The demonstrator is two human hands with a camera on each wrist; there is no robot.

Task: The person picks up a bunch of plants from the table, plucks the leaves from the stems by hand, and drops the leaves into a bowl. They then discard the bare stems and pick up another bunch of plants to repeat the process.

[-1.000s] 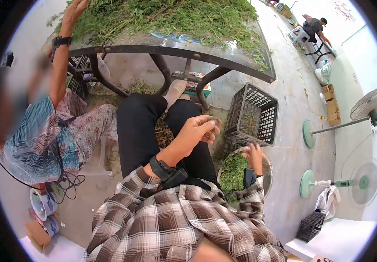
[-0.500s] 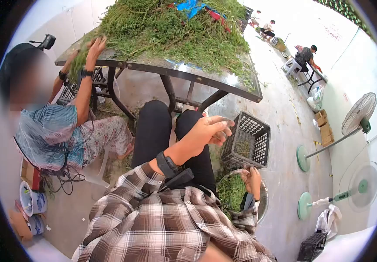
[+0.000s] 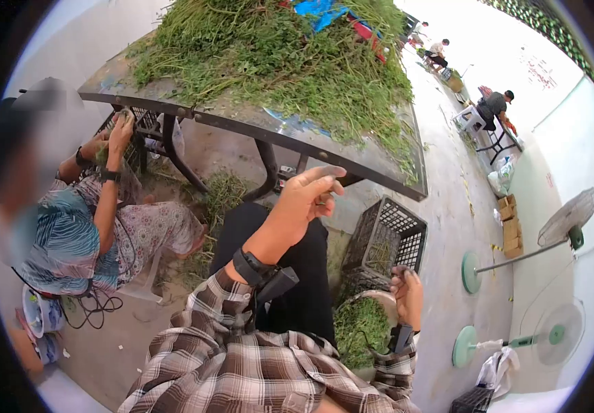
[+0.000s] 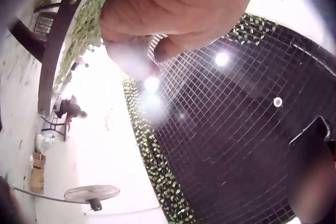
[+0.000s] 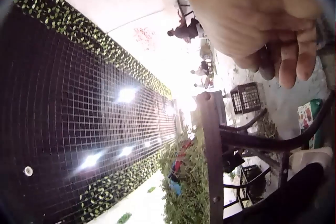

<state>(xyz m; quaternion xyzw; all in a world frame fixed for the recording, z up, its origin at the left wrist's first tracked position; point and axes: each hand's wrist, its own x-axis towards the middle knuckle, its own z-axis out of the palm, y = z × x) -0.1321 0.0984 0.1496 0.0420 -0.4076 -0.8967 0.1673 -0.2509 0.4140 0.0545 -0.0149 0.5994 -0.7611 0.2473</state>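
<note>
My left hand (image 3: 307,203) is raised in front of the table edge, its dark-tipped fingers loosely bent with nothing seen between them. In the left wrist view the same hand (image 4: 173,16) shows a gap between thumb and finger. Over on the right, my right hand (image 3: 408,296) hangs beside a round basin (image 3: 384,301) containing green leaves (image 3: 362,330). Its fingers are relaxed and dark at the tips; the right wrist view shows that hand (image 5: 257,19) with fingers drooping. A big heap of leafy green stems (image 3: 255,76) covers much of the table (image 3: 121,82).
A black plastic crate (image 3: 417,220) with a few stems stands on the floor between table and basin. Seated at my left, another person (image 3: 70,227) works with both hands. Two standing fans (image 3: 568,217) are along the right wall. Stems litter the floor under the table.
My left hand has risen toward the table edge, while the right stays by the basin. The neighbour's hands have gone from the heap down below the table edge. The head view has shifted.
</note>
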